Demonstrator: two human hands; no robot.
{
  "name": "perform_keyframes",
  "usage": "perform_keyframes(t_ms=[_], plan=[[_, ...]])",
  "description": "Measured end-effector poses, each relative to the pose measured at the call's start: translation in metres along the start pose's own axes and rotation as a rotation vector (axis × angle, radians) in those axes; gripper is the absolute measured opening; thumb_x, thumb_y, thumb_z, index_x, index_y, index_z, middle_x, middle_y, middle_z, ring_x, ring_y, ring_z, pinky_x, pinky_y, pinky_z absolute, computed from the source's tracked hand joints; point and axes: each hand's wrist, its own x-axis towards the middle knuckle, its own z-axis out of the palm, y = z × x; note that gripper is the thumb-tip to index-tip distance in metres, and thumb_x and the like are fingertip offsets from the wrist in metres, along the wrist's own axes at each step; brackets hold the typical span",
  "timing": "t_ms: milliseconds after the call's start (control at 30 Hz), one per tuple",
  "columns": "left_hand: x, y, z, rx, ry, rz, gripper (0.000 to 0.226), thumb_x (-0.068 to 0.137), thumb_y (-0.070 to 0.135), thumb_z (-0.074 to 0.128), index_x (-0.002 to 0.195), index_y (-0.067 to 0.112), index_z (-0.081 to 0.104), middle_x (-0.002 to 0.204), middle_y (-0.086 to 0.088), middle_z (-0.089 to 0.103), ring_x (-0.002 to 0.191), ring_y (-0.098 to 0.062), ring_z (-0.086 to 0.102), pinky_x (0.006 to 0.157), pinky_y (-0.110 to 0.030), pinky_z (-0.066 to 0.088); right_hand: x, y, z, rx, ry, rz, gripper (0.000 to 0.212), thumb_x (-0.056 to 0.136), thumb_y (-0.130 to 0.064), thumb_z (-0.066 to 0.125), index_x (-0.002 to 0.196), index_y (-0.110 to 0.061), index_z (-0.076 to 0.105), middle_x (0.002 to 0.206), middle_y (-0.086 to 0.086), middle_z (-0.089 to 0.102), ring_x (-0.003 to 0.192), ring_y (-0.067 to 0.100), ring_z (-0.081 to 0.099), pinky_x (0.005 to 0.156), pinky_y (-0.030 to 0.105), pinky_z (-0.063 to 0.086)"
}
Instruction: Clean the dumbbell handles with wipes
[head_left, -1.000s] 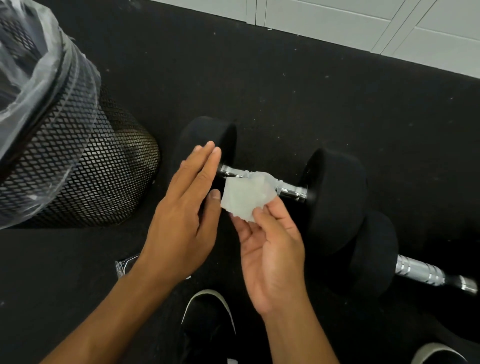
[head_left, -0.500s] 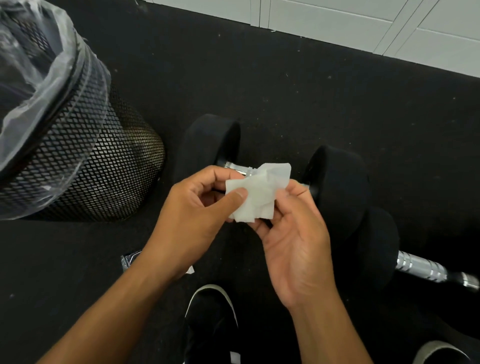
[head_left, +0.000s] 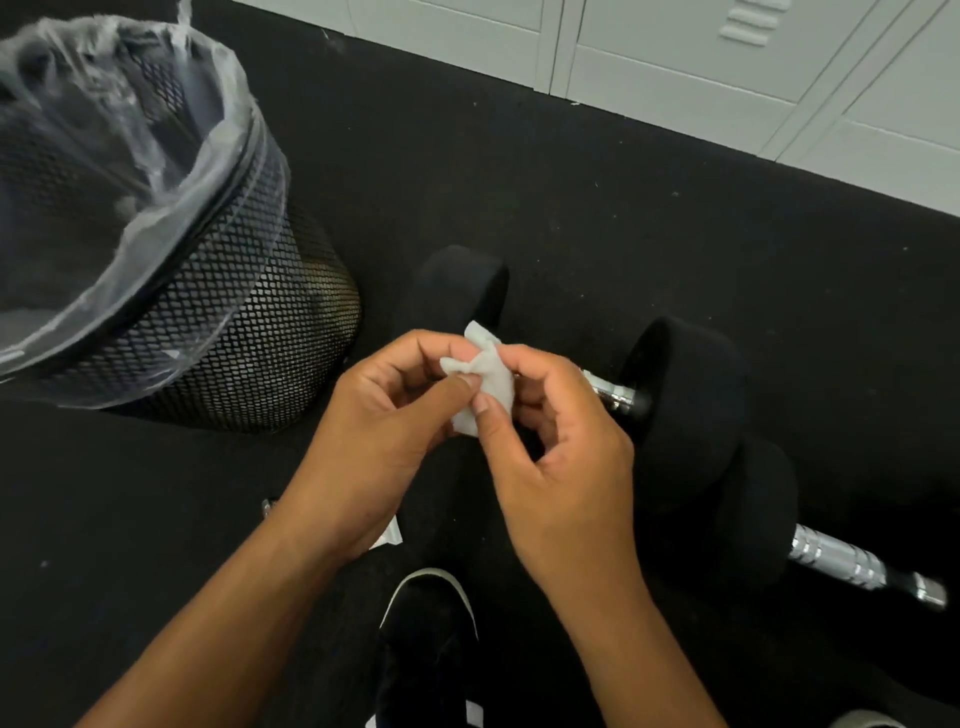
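Both my hands are up off the floor working one white wipe (head_left: 485, 387): my left hand (head_left: 384, 441) pinches its near edge between thumb and forefinger, my right hand (head_left: 561, 457) pinches the other side with fingers curled round it, so both are gripping the wipe, which sits bunched between them. The relation that matters: the near dumbbell (head_left: 680, 410) lies on the black floor mat (head_left: 623, 208) directly beyond and under my hands, long axis running left to right and dropping slightly to the right, its chrome handle (head_left: 610, 392) showing just past my right knuckles; the rest of the bar is hidden by my hands. Right hand is the nearer one to the exposed handle, I judge it the natural one to carry the wipe down. Count: two dumbbells, the second dumbbell (head_left: 753, 519) lower right, touching or just beside the first, its handle (head_left: 841, 558) pointing right; one wipe in hand; two hands; one mesh bin (head_left: 218, 332) with a clear liner at left; one torn wrapper (head_left: 387, 535) on the mat under my left wrist; one shoe (head_left: 431, 623) plainly visible, another partly at the bottom edge.
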Motion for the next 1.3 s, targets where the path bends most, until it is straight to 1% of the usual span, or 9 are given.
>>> perform_keyframes(t_ms=[133, 233, 333, 533, 700, 833, 1067, 1200, 1300], plan=[[-0.005, 0.006, -0.012, 0.005, 0.093, 0.088, 0.018, 0.086, 0.010, 0.068, 0.102, 0.018, 0.071, 0.106, -0.010, 0.073, 0.099, -0.027, 0.072, 0.082, -0.038, 0.056, 0.007, -0.013, 0.013, 0.018, -0.024, -0.022, 0.019, 0.094, -0.011, 0.071, 0.113, -0.013, 0.072, 0.103, -0.006, 0.074, 0.095, 0.012, 0.073, 0.079, 0.032, 0.061], [-0.009, 0.011, -0.021, 0.039, 0.119, 0.087, 0.027, 0.087, 0.022, 0.067, 0.113, 0.022, 0.071, 0.108, -0.009, 0.073, 0.102, -0.031, 0.071, 0.086, -0.047, 0.057, 0.015, -0.027, 0.021, 0.002, -0.055, -0.029, 0.018, 0.094, -0.013, 0.070, 0.111, -0.018, 0.074, 0.098, -0.011, 0.074, 0.093, 0.008, 0.072, 0.078, 0.026, 0.060], [-0.013, 0.017, -0.031, 0.056, 0.153, 0.088, 0.024, 0.085, 0.030, 0.067, 0.107, 0.021, 0.072, 0.102, -0.008, 0.075, 0.095, -0.026, 0.072, 0.084, -0.047, 0.058, 0.023, -0.037, 0.029, -0.100, -0.096, -0.063, 0.020, 0.092, -0.018, 0.073, 0.110, -0.028, 0.074, 0.097, -0.016, 0.068, 0.094, 0.007, 0.067, 0.078, 0.020, 0.057], [-0.013, 0.030, -0.053, -0.031, 0.239, 0.131, 0.017, 0.085, 0.021, 0.070, 0.102, 0.018, 0.075, 0.102, -0.010, 0.075, 0.098, -0.027, 0.072, 0.089, -0.042, 0.058, 0.038, -0.056, 0.048, -0.064, -0.222, -0.123, 0.017, 0.092, -0.013, 0.074, 0.105, -0.023, 0.071, 0.095, -0.010, 0.070, 0.085, 0.014, 0.071, 0.070, 0.030, 0.060], [-0.010, 0.040, -0.065, -0.310, 0.235, 0.168, 0.029, 0.092, 0.018, 0.063, 0.119, 0.008, 0.067, 0.124, -0.027, 0.064, 0.121, -0.047, 0.058, 0.107, -0.056, 0.044, 0.067, -0.085, 0.064, -0.007, -0.337, -0.168, 0.016, 0.089, -0.006, 0.075, 0.095, -0.020, 0.072, 0.086, -0.009, 0.072, 0.081, 0.014, 0.072, 0.068, 0.026, 0.060], [-0.002, 0.040, -0.063, -0.632, 0.216, 0.162, 0.056, 0.088, 0.023, 0.064, 0.139, 0.005, 0.052, 0.123, -0.029, 0.058, 0.109, -0.036, 0.054, 0.091, -0.048, 0.044, 0.105, -0.121, 0.081, 0.048, -0.361, -0.228, 0.017, 0.087, -0.006, 0.074, 0.091, -0.022, 0.072, 0.081, -0.009, 0.072, 0.076, 0.010, 0.071, 0.067, 0.020, 0.055], [0.004, 0.032, -0.053, -0.496, 0.264, 0.108, 0.028, 0.086, 0.021, 0.065, 0.113, 0.018, 0.072, 0.105, -0.007, 0.069, 0.091, -0.019, 0.065, 0.079, -0.034, 0.053, 0.163, -0.169, 0.142, -0.114, -0.464, -0.415, 0.011, 0.087, -0.019, 0.075, 0.097, -0.022, 0.074, 0.087, -0.013, 0.075, 0.079, 0.004, 0.072, 0.079, 0.033, 0.061], [0.006, 0.032, -0.057, -0.494, 0.284, 0.107, 0.028, 0.084, 0.024, 0.066, 0.112, 0.019, 0.073, 0.105, -0.006, 0.071, 0.091, -0.018, 0.066, 0.079, -0.034, 0.054, 0.172, -0.168, 0.163, -0.440, -0.700, -0.405, 0.035, 0.092, -0.035, 0.071, 0.127, -0.034, 0.068, 0.114, -0.014, 0.073, 0.095, -0.003, 0.069, 0.094, 0.018, 0.054], [0.006, 0.034, -0.060, -0.533, 0.297, 0.132, 0.026, 0.085, 0.024, 0.066, 0.110, 0.019, 0.073, 0.105, -0.007, 0.072, 0.091, -0.019, 0.066, 0.080, -0.035, 0.054, 0.164, -0.162, 0.162, -0.449, -0.692, -0.403, 0.034, 0.095, -0.032, 0.068, 0.129, -0.034, 0.067, 0.113, -0.016, 0.072, 0.092, -0.005, 0.068, 0.090, 0.010, 0.051]])
